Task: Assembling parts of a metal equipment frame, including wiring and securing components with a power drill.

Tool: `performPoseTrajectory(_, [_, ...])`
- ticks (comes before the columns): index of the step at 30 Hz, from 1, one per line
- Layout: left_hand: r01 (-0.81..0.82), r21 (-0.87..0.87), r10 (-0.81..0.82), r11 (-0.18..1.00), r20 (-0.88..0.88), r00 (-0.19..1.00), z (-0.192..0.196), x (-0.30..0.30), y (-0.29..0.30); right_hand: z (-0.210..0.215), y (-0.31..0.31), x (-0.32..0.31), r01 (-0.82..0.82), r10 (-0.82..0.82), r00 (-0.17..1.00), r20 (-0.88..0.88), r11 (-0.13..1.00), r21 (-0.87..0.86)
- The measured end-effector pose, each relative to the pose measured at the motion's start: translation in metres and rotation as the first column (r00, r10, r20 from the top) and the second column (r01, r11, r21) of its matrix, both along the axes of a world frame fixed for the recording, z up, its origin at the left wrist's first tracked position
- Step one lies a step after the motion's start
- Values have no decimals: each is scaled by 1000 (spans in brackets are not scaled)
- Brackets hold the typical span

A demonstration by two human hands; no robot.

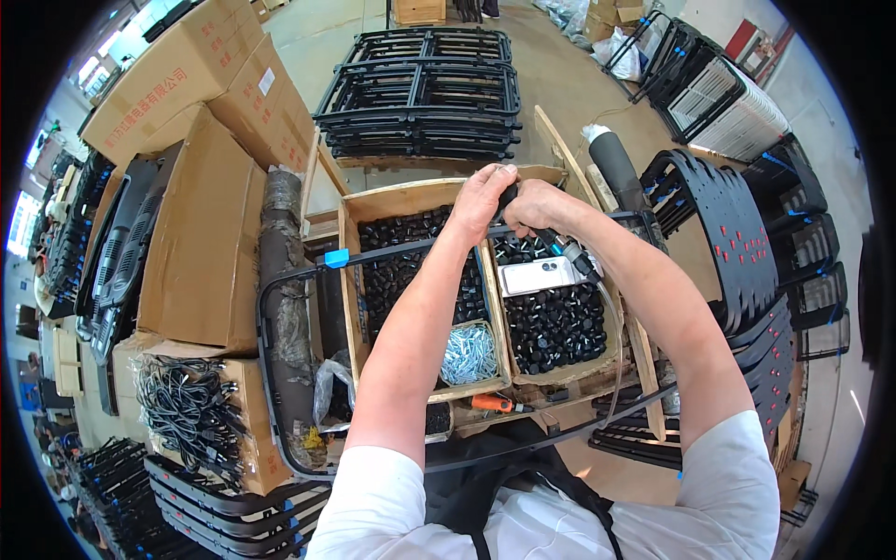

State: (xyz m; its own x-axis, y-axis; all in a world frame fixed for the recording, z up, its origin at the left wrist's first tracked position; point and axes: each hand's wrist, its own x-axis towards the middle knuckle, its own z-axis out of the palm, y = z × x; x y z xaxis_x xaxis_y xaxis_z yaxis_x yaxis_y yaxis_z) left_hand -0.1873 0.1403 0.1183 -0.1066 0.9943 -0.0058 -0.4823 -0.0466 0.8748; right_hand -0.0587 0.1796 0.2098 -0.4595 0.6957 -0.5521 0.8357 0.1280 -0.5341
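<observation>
A black tubular frame (264, 345) with rounded corners and a strip of blue tape (337, 259) lies across the wooden box in front of me. At its far bar, my left hand (478, 203) is closed on a small black part (507, 197), mostly hidden by the fingers. Right beside it, my right hand (539, 207) is closed at the same part, fingers bent down against the bar. Just below my right wrist is a dark power screwdriver (571, 254) with a teal ring. Under it, a pale phone (539, 276) lies on black plastic caps (555, 331).
The wooden box (351, 280) also holds more black caps (387, 289) and a small tray of silver screws (469, 355). An orange-handled tool (492, 403) lies at its near edge. Cartons (201, 233) and cable bundles (187, 411) stand left; stacked black frames (420, 93) lie ahead.
</observation>
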Motion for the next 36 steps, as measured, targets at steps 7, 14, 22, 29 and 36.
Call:
performPoseTrajectory(7, [32, 116, -28, 993, -35, 999, 56, 33, -50, 71, -66, 39, -131, 88, 986, 143, 936, 326])
performPoseTrajectory(14, [377, 0, -376, 926, 73, 924, 56, 132, -222, 85, -240, 152, -132, 67, 961, 268, 963, 236])
performPoseTrajectory(22, [561, -81, -537, 824, 204, 819, 20, 182, -328, 58, -355, 202, 17, -33, 942, 334, 999, 51])
performPoseTrajectory(29, [494, -75, -485, 866, 112, 867, 16, 196, -358, 43, -385, 225, -23, -1, 975, 220, 994, 105])
performPoseTrajectory(36, [416, -53, -417, 908, -12, 909, 12, 202, -379, 34, -400, 238, -124, 94, 980, 174, 977, 173])
